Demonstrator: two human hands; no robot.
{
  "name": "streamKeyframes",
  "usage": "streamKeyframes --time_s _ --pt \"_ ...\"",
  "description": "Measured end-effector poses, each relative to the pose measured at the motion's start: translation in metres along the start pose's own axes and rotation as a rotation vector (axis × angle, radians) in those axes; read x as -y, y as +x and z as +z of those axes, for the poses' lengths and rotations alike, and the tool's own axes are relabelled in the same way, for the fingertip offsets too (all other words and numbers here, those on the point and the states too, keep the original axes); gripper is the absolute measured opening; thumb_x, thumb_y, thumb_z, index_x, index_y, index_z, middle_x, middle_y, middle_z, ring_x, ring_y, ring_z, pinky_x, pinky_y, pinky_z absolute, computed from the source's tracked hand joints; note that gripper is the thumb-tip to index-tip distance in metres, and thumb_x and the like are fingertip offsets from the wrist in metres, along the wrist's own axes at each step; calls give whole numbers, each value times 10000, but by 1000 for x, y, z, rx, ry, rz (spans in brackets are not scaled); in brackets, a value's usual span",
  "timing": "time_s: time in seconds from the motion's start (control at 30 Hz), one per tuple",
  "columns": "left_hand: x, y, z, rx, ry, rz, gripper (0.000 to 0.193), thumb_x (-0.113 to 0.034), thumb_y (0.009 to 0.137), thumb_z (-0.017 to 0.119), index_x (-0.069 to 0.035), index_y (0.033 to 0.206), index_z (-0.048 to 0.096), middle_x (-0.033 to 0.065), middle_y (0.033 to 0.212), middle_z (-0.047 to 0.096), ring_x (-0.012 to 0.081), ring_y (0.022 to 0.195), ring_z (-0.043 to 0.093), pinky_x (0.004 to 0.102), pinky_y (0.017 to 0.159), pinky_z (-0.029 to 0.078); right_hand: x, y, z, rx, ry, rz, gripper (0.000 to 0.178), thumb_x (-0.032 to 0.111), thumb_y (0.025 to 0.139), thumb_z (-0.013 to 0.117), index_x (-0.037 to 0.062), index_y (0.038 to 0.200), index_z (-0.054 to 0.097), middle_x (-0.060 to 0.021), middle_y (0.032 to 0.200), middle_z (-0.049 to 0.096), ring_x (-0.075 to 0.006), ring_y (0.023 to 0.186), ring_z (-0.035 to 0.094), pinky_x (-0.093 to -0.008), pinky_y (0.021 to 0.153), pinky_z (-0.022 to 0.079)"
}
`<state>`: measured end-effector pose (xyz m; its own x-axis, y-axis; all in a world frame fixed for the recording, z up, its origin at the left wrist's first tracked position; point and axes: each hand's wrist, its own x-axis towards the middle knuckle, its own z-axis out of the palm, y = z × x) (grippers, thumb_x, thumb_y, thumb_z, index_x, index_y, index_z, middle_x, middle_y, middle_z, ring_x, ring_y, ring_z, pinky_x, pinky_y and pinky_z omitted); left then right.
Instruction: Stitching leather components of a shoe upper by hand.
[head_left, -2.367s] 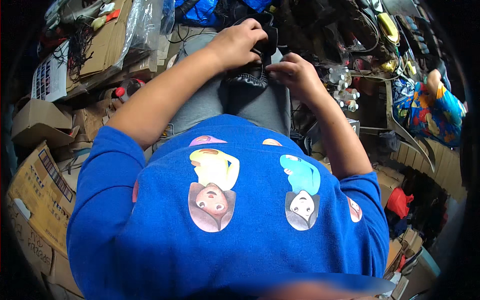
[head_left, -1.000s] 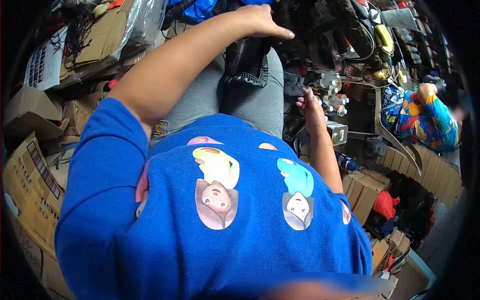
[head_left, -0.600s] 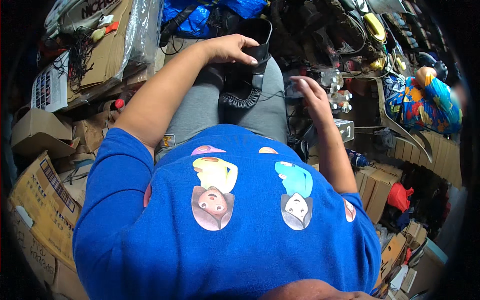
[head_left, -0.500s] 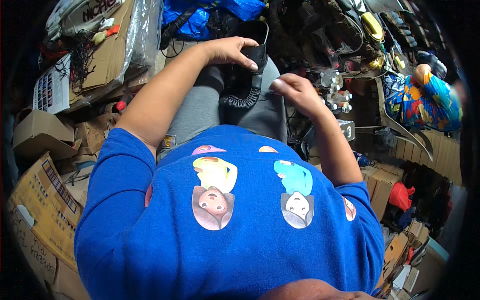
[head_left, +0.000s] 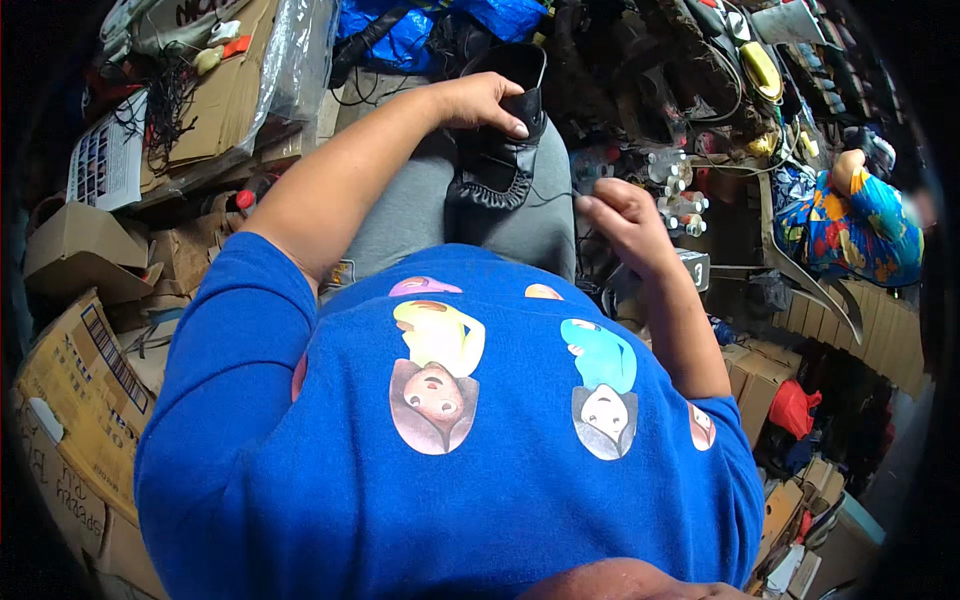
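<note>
A black leather shoe upper [head_left: 508,160] lies across my thighs, its gathered, puckered toe edge toward me. My left hand [head_left: 488,104] grips its far part near the heel opening, thumb on top and fingers hidden behind the leather. To the right, above my right thigh, my right hand [head_left: 630,220] is closed in a pinch. A thin dark thread [head_left: 552,198] runs from the puckered edge to its fingertips. Whether a needle is in the pinch is too small to tell.
Small clear bottles [head_left: 680,205] stand to the right of my right hand. A curved metal blade-like bar [head_left: 835,305] juts out farther right. Another person in a bright patterned garment [head_left: 850,225] sits there. Cardboard boxes [head_left: 85,250] and a blue plastic sheet [head_left: 410,38] lie around.
My right hand has moved a little right and toward me, away from the upper, and the thread now shows stretched between. My left hand keeps its grip on the upper.
</note>
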<state>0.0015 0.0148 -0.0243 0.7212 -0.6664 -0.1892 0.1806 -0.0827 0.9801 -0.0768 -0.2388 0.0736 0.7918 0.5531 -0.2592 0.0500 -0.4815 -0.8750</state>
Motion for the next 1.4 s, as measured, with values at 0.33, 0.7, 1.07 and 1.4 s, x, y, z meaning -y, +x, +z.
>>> streamKeyframes --time_s 0.33,0.7,1.07,1.4 --pt "-31 -15 -7 222 305 25 324 -103 694 743 -37 984 615 -18 851 635 67 774 542 273 736 451 0 26 23 -71 -387 -29 214 56 782 655 114 984 695 -79 789 548 -196 716 601 -320 651 477" --pt "-19 -4 7 1 332 42 242 -135 680 732 -33 895 685 34 798 681 102 735 588 259 745 462 6 38 25 -92 -749 -116 146 152 729 654 119 859 710 -115 763 623 -279 747 630 -358 701 492" --pt "-23 1 8 87 334 21 267 -43 720 666 -9 985 666 34 899 690 104 812 606 262 801 459 12 47 26 -44 -908 -94 141 197 738 638 129 846 699 -108 783 637 -274 795 622 -393 762 426" --pt "-23 2 5 150 430 76 365 -41 662 719 -10 1020 654 68 963 670 154 882 610 287 821 470 -12 51 2 83 -289 50 184 43 772 665 87 948 696 -39 890 586 -130 798 593 -274 761 464"
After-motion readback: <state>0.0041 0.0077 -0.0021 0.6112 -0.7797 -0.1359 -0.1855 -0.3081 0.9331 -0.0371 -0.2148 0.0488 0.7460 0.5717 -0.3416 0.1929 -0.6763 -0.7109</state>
